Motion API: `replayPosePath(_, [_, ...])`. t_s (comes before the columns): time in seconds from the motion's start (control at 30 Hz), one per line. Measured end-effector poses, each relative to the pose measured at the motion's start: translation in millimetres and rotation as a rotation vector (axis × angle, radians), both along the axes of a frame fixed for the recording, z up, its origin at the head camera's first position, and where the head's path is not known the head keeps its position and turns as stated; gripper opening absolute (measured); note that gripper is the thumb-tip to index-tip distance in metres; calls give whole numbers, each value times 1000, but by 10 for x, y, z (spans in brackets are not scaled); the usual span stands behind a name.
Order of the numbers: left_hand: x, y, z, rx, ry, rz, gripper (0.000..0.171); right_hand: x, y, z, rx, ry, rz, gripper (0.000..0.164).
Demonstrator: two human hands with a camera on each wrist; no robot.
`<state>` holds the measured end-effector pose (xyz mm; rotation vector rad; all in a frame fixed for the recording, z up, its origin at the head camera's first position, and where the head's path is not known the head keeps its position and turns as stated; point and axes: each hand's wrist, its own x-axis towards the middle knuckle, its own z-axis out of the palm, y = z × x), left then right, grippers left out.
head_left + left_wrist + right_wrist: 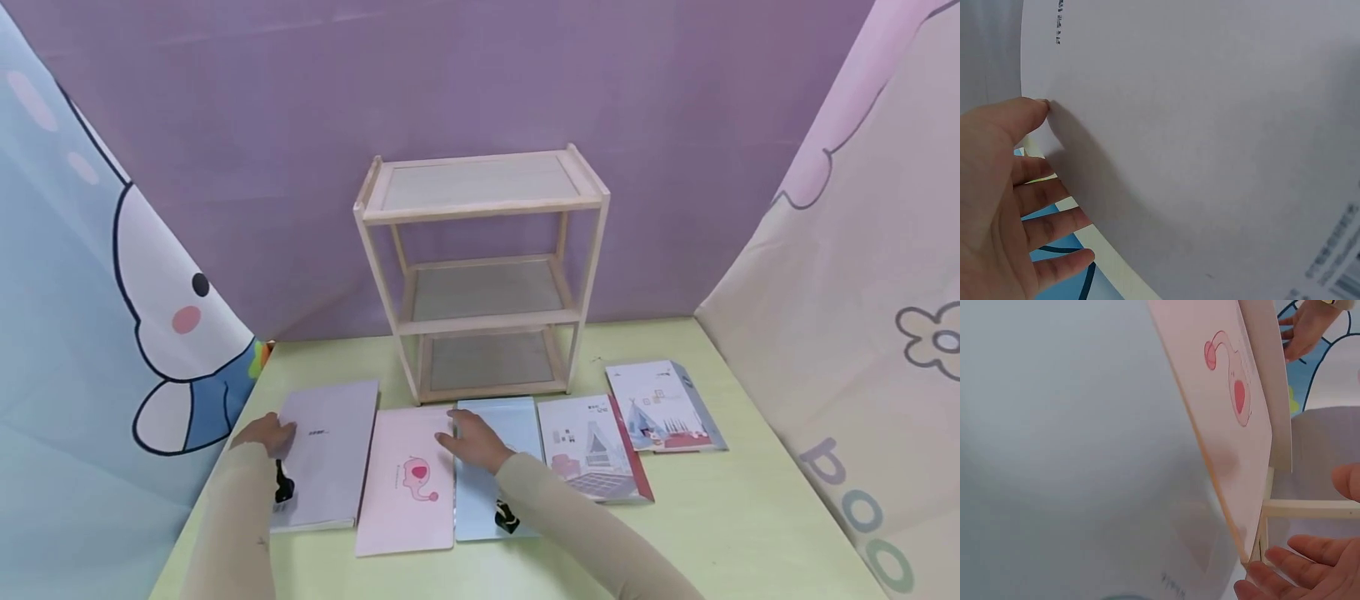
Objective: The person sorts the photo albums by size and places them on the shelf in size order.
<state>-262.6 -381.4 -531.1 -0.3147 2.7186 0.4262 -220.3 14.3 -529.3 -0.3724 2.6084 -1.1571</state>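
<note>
My left hand (264,433) is at the left edge of a thick pale lavender book (333,467). In the left wrist view its thumb (1029,115) touches the cover, and the other fingers (1054,222) lie spread along the edge. My right hand (480,442) is over the upper part of a light blue book (487,492), fingers extended toward the top right corner of a thin pink board (401,521) with an elephant picture. The right wrist view shows these fingers (1294,565) loosely spread, nothing between them and the thumb.
A wooden three-level shelf (487,321) stands behind the row on the pale green table (750,517). To the right lie a white book with a tent picture (577,417) and a smaller tent-picture book (660,396). Printed cloth hangs (847,333) on both sides.
</note>
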Motion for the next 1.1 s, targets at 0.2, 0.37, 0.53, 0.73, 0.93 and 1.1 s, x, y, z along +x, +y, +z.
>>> replayPosePath(0.2, [51, 21, 47, 19, 6, 12, 54, 15, -163, -4, 10, -18, -16, 58])
replayPosePath(0.37, [23, -11, 26, 13, -6, 8, 53, 24, -260, -7, 32, 21, -24, 57])
replayPosePath(0.53, [9, -9, 24, 27, -6, -7, 53, 21, -347, -40, 42, 51, -18, 55])
replayPosePath(0.73, [15, 80, 110, 18, 4, -14, 50, 44, -488, -80, 17, 45, -8, 54])
replayPosePath(0.93, [-17, 66, 78, 9, -22, -6, 55, 87, -617, -54, -13, 36, 12, 52])
replayPosePath(1.1, [-40, 41, 10, 8, -35, 22, 57, 113, -758, -40, -52, 44, 31, 51])
